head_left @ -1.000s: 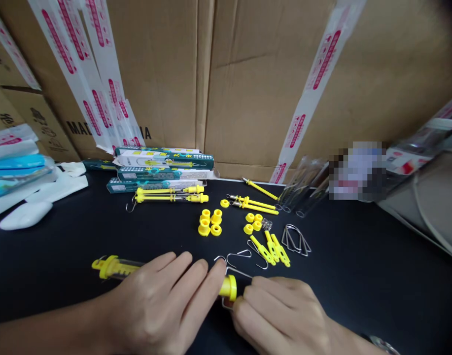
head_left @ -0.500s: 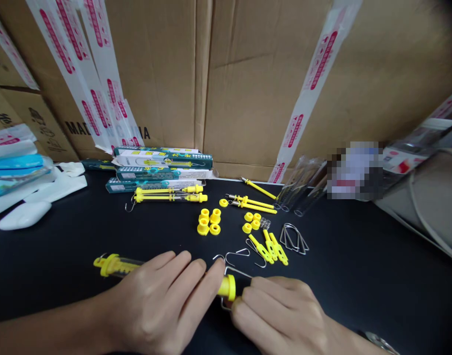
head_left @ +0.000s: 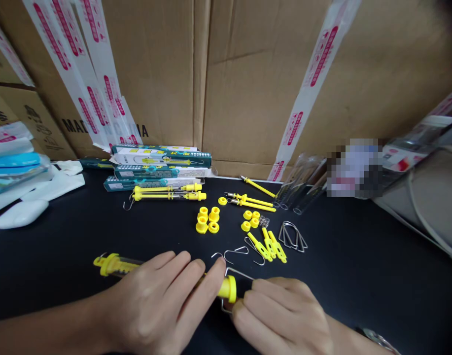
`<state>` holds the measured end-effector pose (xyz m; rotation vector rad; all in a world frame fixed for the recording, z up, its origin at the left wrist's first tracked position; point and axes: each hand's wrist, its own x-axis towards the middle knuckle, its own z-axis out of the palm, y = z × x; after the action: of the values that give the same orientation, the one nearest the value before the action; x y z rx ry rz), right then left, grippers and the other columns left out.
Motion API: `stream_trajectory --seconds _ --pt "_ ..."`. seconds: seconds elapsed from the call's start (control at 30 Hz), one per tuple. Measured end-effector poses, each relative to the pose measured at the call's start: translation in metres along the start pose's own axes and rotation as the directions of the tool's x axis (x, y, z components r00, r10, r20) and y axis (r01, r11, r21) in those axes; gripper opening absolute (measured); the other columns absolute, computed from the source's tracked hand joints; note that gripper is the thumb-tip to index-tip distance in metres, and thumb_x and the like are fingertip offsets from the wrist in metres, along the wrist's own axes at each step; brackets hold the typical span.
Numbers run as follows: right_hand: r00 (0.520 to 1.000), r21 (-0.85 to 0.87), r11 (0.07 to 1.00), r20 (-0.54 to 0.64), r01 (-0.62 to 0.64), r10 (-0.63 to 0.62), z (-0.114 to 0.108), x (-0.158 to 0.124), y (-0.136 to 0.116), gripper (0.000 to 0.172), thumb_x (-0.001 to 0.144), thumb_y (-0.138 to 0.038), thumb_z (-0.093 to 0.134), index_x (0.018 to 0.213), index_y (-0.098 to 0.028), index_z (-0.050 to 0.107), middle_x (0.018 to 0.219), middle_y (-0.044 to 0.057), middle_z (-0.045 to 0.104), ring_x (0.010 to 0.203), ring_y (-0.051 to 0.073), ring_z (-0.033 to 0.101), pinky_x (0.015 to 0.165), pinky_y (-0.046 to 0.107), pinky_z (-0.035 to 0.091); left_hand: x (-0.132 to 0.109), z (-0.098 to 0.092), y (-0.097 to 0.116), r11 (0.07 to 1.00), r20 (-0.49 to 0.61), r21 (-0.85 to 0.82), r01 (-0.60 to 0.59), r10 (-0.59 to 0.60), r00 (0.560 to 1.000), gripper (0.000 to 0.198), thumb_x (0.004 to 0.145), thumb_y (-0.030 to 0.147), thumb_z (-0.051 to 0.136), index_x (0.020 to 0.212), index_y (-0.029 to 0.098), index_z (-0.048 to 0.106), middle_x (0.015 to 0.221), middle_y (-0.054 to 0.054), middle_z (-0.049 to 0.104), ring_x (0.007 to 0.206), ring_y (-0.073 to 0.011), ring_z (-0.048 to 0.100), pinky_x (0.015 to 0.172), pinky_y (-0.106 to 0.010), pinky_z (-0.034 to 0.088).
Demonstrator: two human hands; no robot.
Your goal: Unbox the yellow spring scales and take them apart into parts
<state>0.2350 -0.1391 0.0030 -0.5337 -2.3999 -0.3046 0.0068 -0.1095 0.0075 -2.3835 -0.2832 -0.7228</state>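
My left hand (head_left: 166, 296) is wrapped round a spring scale (head_left: 111, 265), a clear tube with yellow ends lying sideways. Its yellow end cap (head_left: 230, 288) sticks out past my index finger. My right hand (head_left: 281, 315) pinches a bent wire handle (head_left: 238, 271), whose two bent tips sit on either side of that cap. Fingers cover most of the tube and the far part of the wire. Just beyond my hands lie several metal hooks (head_left: 236, 251) and yellow pull tabs (head_left: 269, 244).
Further back are yellow caps (head_left: 202, 224), small yellow rings (head_left: 246, 226), wire handles (head_left: 293, 236), yellow rods (head_left: 259, 202) and clear tubes (head_left: 303, 192). Finished-looking spring scales (head_left: 170, 195) lie before stacked printed boxes (head_left: 162, 171). A cardboard carton (head_left: 248, 98) walls the back of the black table (head_left: 63, 261).
Both hands keep their grips and almost the same pose. The right hand and wire handle have shifted very slightly right; the background has shifted slightly with the camera.
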Motion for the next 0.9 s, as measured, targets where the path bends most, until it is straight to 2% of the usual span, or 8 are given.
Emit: stream_trajectory --seconds 0.3,0.33,0.4,0.43,0.6,0.77,0.9 --pt "0.999 -0.028 1.0 0.037 0.011 -0.01 -0.003 0.002 -0.001 0.05 0.099 0.001 0.035 0.057 -0.016 0.058 0.049 -0.003 0.045 0.043 0.012 0.036 0.041 0.032 0.022 0.005 -0.007 -0.003 0.999 0.069 0.001 -0.044 0.044 0.997 0.033 0.096 0.009 0.04 0.112 0.002 0.068 0.082 -0.01 0.077 0.067 -0.021 0.071 0.052 -0.032 0.053" --pt "0.999 -0.046 0.999 0.036 0.013 -0.012 -0.003 0.002 -0.002 0.049 0.098 0.002 0.036 0.058 -0.017 0.058 0.048 -0.003 0.045 0.043 0.012 0.036 0.041 0.032 0.022 0.006 -0.009 -0.003 0.999 0.052 0.013 -0.04 0.039 0.998 0.033 0.096 0.009 0.039 0.11 0.002 0.069 0.079 -0.01 0.077 0.065 -0.0211 0.071 0.051 -0.032 0.053" --pt "0.999 -0.074 0.997 0.029 0.017 -0.015 -0.004 0.001 -0.002 0.047 0.096 0.002 0.037 0.059 -0.017 0.059 0.048 -0.003 0.046 0.042 0.012 0.037 0.041 0.032 0.021 0.009 -0.013 -0.003 0.998 0.146 0.025 -0.061 0.057 0.988 0.031 0.096 0.01 0.041 0.11 0.004 0.069 0.081 -0.009 0.077 0.065 -0.02 0.071 0.052 -0.031 0.053" --pt "0.999 -0.081 0.996 0.028 0.021 -0.019 -0.004 0.001 -0.002 0.046 0.096 0.002 0.038 0.06 -0.017 0.059 0.048 -0.003 0.046 0.042 0.012 0.037 0.041 0.032 0.021 0.011 -0.015 -0.002 0.997 0.151 0.04 -0.061 0.054 0.987 0.03 0.096 0.01 0.043 0.108 0.006 0.07 0.078 -0.007 0.076 0.063 -0.0188 0.07 0.05 -0.03 0.052" --pt "0.999 -0.09 0.996 0.039 0.028 -0.025 -0.004 0.001 -0.001 0.046 0.096 0.0 0.039 0.058 -0.017 0.057 0.048 -0.003 0.044 0.042 0.012 0.036 0.041 0.032 0.021 0.016 -0.019 0.0 0.999 0.165 0.033 -0.007 0.001 0.986 0.03 0.095 0.007 0.042 0.108 0.006 0.069 0.073 -0.006 0.074 0.062 -0.0182 0.068 0.054 -0.03 0.054" --pt "0.999 -0.073 0.997 0.044 0.032 -0.029 -0.004 0.002 0.0 0.047 0.096 0.001 0.037 0.058 -0.017 0.058 0.048 -0.003 0.045 0.042 0.012 0.037 0.041 0.032 0.022 0.013 -0.016 0.001 0.999 0.185 -0.038 0.036 -0.029 0.982 0.031 0.096 0.005 0.039 0.113 0.003 0.064 0.073 -0.006 0.072 0.061 -0.0195 0.067 0.052 -0.031 0.054" --pt "0.999 -0.071 0.997 0.045 0.021 -0.018 -0.003 0.001 0.0 0.045 0.097 -0.001 0.04 0.059 -0.017 0.058 0.048 -0.003 0.045 0.042 0.012 0.037 0.041 0.032 0.022 0.011 -0.011 0.005 0.99 0.18 -0.077 0.114 -0.099 0.979 0.031 0.097 0.004 0.037 0.115 0.003 0.061 0.07 -0.004 0.068 0.059 -0.017 0.065 0.053 -0.029 0.054"
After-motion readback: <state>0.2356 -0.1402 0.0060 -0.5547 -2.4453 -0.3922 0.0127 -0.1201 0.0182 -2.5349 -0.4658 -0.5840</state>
